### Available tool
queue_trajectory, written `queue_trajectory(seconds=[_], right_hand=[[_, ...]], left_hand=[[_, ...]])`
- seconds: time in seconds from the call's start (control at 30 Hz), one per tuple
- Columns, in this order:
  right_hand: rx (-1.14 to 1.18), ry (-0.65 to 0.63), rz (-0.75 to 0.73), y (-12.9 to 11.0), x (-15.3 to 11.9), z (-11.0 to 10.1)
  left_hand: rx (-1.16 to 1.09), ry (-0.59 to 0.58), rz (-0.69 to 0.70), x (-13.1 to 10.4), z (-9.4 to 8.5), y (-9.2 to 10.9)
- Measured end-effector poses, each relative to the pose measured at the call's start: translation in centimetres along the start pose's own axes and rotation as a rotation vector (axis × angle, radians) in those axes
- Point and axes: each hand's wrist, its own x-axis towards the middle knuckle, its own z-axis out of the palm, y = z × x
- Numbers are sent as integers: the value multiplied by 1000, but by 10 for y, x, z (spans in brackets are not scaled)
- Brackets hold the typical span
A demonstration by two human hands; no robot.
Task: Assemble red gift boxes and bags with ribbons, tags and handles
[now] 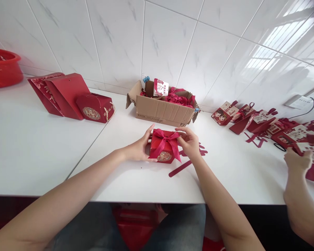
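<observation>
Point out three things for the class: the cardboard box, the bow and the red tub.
Cardboard box (161,110): head view, on its front wall.
Bow (166,138): head view, on its knot.
Red tub (5,74): head view, on its outer wall.

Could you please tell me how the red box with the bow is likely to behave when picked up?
The red box looks like folded card, so it may be light but could dent if squeezed. Its flat sides suggest it is unlikely to roll. The bow has loose tails that would probably flop.
</observation>
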Motion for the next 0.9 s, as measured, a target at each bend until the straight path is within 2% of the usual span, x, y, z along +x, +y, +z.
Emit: queue_trajectory(seconds=[0.33,0.5,0.57,0.67,0.73,0.9], right_hand=[[-172,-141,-88,10,10,-28],[-210,-95,-47,10,11,-35],[-135,-175,-29,8,8,-33],[-105,-401,-32,3,3,-24],[-141,-467,-36,1,-1,-15],[-182,-437,-22,0,-6,1]], left_hand=[[53,63,29,1,-4,1],[56,117,82,5,-9,-3],[49,215,108,8,-12,-4],[45,344,120,11,-14,-7],[64,347,138,12,-15,-8],[103,260,216,11,-11,-9]])
